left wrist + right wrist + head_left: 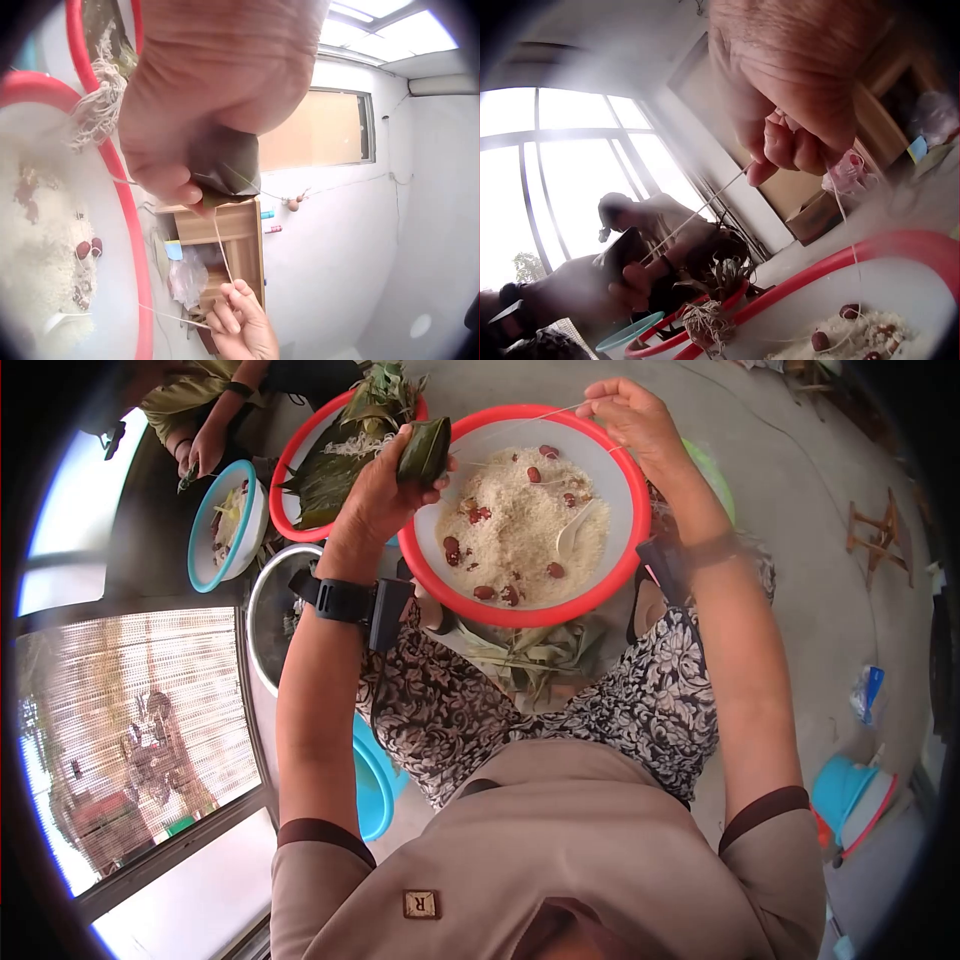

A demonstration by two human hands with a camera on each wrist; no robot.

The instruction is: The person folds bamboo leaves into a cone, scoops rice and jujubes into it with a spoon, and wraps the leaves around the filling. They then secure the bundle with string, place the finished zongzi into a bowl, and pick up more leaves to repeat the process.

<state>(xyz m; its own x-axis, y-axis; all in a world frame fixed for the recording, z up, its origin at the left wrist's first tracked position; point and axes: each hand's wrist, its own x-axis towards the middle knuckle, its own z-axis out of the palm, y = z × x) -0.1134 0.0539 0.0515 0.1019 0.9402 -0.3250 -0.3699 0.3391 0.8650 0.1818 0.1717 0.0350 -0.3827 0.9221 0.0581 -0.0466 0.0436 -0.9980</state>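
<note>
Holding a leaf parcel (425, 451) in my left grip (381, 492), I'm just pinching string (223, 250) with my right grip (645, 432), far right.

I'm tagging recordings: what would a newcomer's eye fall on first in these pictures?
First, the red-rimmed basin of pale grains and dark red fruits, upper middle of the head view. Next, the leaf parcel gripped by the left hand near the basin's left rim, and the string stretching from there to the right hand.

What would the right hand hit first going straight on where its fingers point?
Likely the dark-green folded-leaf parcel in the left hand, though depth is unclear.
</note>
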